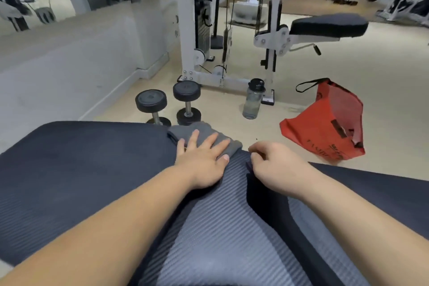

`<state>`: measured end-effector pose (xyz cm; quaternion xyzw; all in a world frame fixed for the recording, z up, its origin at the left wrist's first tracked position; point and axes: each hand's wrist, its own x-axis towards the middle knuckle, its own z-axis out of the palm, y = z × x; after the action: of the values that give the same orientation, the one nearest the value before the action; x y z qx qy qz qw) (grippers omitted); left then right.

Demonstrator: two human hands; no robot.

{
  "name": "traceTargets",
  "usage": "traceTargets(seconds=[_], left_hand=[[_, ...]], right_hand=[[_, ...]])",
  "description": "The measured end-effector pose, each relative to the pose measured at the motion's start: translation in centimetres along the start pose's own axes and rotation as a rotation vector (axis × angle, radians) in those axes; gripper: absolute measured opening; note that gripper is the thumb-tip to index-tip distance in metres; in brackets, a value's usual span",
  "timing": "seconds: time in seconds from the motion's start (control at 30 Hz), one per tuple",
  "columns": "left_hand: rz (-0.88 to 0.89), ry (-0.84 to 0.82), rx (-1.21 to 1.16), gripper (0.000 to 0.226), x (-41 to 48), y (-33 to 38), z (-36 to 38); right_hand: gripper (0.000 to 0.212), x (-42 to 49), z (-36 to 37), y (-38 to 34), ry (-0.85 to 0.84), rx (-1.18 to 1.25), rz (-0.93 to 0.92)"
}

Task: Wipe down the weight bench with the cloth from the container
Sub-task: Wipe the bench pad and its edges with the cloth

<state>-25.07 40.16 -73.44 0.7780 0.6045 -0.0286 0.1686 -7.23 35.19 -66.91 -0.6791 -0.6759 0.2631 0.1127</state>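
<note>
Now | left hand [202, 165] spread flat on cloth [200, 128] | right hand [276, 166] curled at bench [81, 169] edge (grip unclear)

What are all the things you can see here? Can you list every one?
weight bench: one, dark ribbed padding, nearest, under both arms.
cloth: one, grey, at the bench's far edge.
dumbbells: two, black, standing on end on the floor past the bench.
water bottle: one, clear with black cap, floor by the machine.
bag: one, red, floor at right.
cable machine: one, white, behind.
seat pad: one, black, on the machine.
left hand: flat on the cloth.
right hand: fingers curled at the bench's edge, beside the cloth.
</note>
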Motion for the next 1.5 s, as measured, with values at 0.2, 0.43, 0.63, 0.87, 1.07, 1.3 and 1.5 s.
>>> traceTargets(seconds=[0.2,0.43,0.63,0.87,1.07,1.3,1.5], left_hand=[[0.275,-0.057,0.037,0.057,-5.8,9.6,3.8],[0.468,-0.069,0.155,0.054,-15.0,4.4,3.9],[-0.198,0.081,0.070,0.054,-16.1,-4.8,2.9],[0.024,0.003,-0.018,0.058,-16.7,2.7,4.7],[0.220,-0.031,-0.303,0.046,-12.2,3.0,1.4],[0.036,0.390,-0.403,0.033,-14.2,-1.6,0.1],[-0.049,0.416,-0.388,0.039,-13.5,-3.7,0.3]], right_hand=[[0.026,-2.0,-1.8,4.6,0.110,-0.115,0.041],[0.036,-2.3,-1.8,4.2,0.100,0.051,-0.016],[0.027,-3.6,1.2,0.2,-0.085,-0.012,-0.214],[0.025,-4.8,2.7,-2.5,-0.030,-0.096,-0.381],[0.008,-5.8,2.8,-1.2,-0.095,-0.292,-0.144],[0.082,-5.4,5.7,-2.1,-0.135,-0.440,-0.225],[0.086,-1.5,7.1,0.4,-0.102,-0.400,-0.177]])
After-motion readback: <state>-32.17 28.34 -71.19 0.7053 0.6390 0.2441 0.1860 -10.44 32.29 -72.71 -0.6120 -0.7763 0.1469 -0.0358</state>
